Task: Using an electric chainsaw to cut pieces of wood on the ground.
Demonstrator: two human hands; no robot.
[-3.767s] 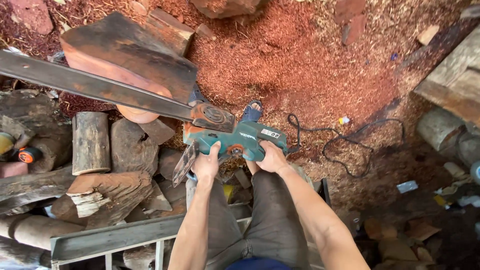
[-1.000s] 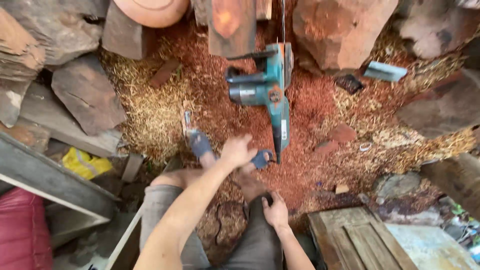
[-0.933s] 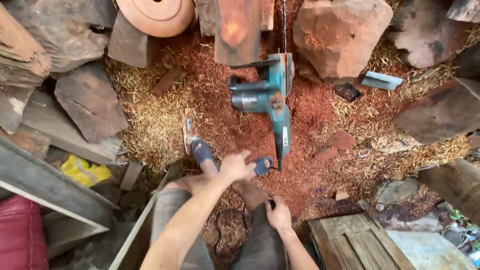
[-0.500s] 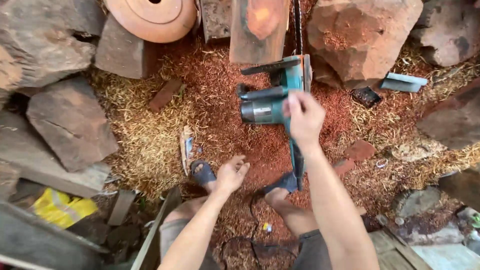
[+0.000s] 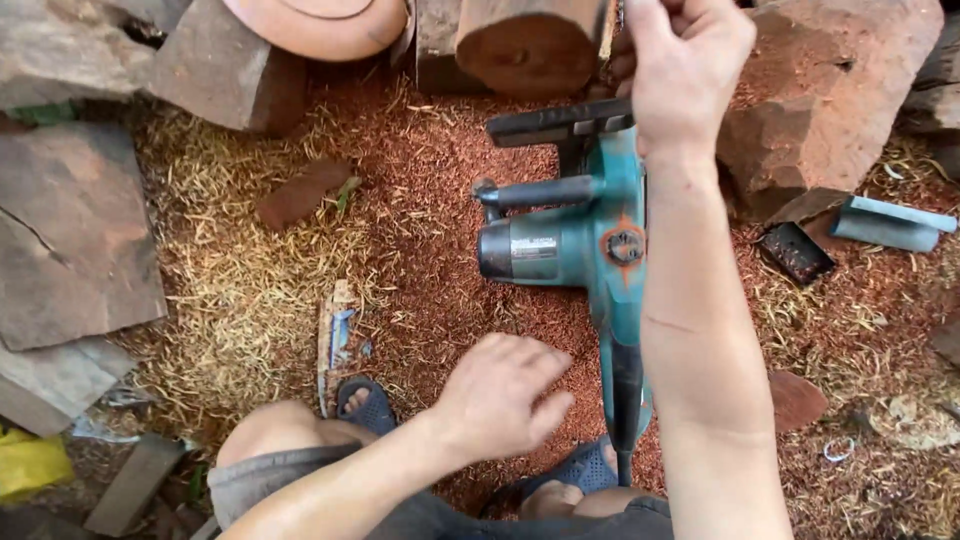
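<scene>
A teal electric chainsaw (image 5: 590, 250) lies on red sawdust, its motor pointing left and its rear handle toward me. My right hand (image 5: 685, 60) reaches over its front guard, fingers curled around the guide bar at the top edge, beside a cut log end (image 5: 530, 45). What lies under the palm is hidden. My left hand (image 5: 500, 395) hovers open above the sawdust just left of the rear handle, holding nothing. My knees and sandalled feet (image 5: 370, 405) are at the bottom.
Rough wood blocks ring the spot: dark slabs (image 5: 75, 230) at left, a reddish chunk (image 5: 830, 100) at right, a round disc (image 5: 320, 20) at the top. A small black box (image 5: 795, 250) and a pale blue flat piece (image 5: 890, 220) lie right of the saw.
My right hand has gone from near my knee up onto the saw and then further forward to its bar. The view has moved closer. My left hand stays low near the rear handle.
</scene>
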